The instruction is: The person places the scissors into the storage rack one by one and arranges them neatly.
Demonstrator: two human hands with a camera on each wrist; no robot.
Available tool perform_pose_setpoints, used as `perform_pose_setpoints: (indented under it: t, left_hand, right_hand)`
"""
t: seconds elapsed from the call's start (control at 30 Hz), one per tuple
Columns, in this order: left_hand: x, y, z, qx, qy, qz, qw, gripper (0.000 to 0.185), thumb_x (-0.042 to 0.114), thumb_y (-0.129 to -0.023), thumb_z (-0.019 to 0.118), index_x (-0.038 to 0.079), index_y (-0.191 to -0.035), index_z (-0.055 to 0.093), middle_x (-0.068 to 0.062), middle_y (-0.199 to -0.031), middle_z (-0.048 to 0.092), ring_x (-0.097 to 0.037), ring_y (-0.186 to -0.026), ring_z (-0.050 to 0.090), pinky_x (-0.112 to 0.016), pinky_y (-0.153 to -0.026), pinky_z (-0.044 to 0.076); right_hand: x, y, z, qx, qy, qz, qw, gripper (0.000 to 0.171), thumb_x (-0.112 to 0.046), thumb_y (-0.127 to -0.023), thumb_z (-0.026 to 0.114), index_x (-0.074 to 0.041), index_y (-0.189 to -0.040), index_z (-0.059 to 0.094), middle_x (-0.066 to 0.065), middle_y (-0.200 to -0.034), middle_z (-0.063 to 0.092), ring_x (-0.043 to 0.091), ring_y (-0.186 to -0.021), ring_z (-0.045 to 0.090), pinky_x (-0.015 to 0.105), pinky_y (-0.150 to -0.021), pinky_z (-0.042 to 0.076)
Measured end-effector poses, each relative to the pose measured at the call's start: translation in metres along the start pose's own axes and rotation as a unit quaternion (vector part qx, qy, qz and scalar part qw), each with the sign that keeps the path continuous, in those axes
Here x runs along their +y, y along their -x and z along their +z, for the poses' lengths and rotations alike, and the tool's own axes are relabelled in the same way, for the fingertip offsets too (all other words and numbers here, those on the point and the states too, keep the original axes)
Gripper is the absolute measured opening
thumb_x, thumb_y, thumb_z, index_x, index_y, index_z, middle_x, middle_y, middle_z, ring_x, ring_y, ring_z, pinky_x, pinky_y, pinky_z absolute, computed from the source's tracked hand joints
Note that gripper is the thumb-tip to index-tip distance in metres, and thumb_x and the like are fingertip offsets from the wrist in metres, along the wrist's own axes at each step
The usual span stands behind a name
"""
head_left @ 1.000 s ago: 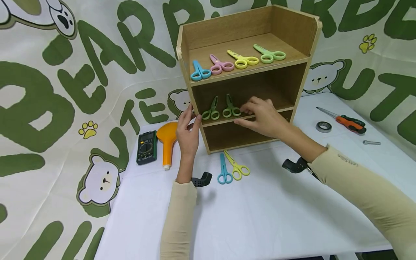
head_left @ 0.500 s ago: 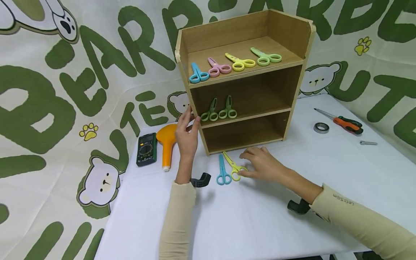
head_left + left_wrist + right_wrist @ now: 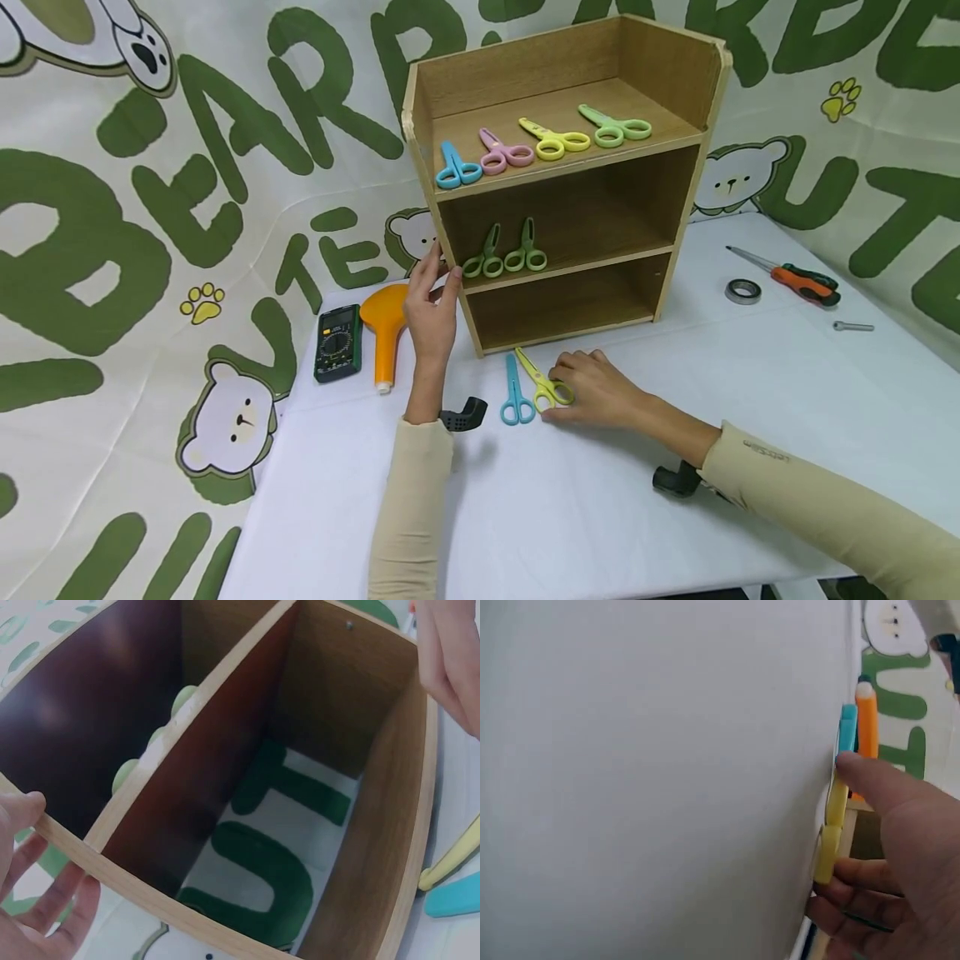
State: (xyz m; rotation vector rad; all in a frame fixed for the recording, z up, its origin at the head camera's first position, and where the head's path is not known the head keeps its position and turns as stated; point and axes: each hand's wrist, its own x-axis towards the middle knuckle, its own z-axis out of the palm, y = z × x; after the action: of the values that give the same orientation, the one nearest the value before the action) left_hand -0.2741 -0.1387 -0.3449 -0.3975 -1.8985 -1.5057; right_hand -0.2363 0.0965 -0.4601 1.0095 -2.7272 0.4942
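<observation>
Wooden shelf (image 3: 675, 92) standing on white table (image 3: 750, 400), steadied at its left edge by left hand (image 3: 431, 312), fingers mostly straight; four scissors (image 3: 543, 137) on top level, two green scissors (image 3: 504, 254) in middle, bottom level bare; yellow scissors (image 3: 546, 385) flat before shelf, blades aimed up-left at it, beside blue scissors (image 3: 515, 392); now touched by right hand (image 3: 596, 390), probably pinching the handles, nearer than half a second ago.

Head camera looks down across the table (image 3: 675, 517) at the shelf (image 3: 678, 75); wrist cameras sit close, sharing yellow scissors (image 3: 546, 385) near its front edge.
</observation>
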Motion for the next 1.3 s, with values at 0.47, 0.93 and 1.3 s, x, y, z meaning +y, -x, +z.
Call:
perform_pose_setpoints:
  t: [0.47,0.93,1.3]
  left_hand:
    - [0.002,-0.001,0.001,-0.001,0.007,0.01,0.9999,0.047,0.001,-0.098,0.062,-0.001,-0.143,0.052,-0.021,-0.133,0.057,-0.033,-0.112,0.06,-0.051,-0.092,0.053]
    - [0.001,0.0,0.0,0.0,-0.005,0.002,1.0,0.046,0.003,-0.099,0.062,0.0,-0.144,0.052,-0.02,-0.134,0.057,-0.032,-0.112,0.06,-0.036,-0.091,0.054]
    - [0.002,0.001,0.0,-0.001,-0.007,-0.001,1.0,0.046,0.003,-0.098,0.062,0.0,-0.143,0.052,-0.019,-0.134,0.057,-0.031,-0.113,0.061,-0.033,-0.092,0.054]
  right_hand:
    - [-0.003,0.023,-0.03,0.067,-0.053,0.024,0.996,0.042,-0.047,-0.066,0.087,-0.014,-0.087,0.073,-0.006,-0.088,0.061,0.009,-0.077,0.05,0.031,-0.073,0.036]
    - [0.003,0.031,-0.127,0.12,-0.059,0.036,0.99,0.048,-0.038,-0.067,0.092,-0.011,-0.102,0.074,-0.004,-0.099,0.061,0.016,-0.088,0.05,0.035,-0.07,0.04]
    - [0.036,-0.029,-0.162,0.115,-0.033,0.078,0.99,0.048,-0.036,-0.072,0.088,-0.001,-0.101,0.073,0.01,-0.099,0.064,0.026,-0.087,0.053,0.04,-0.071,0.034]
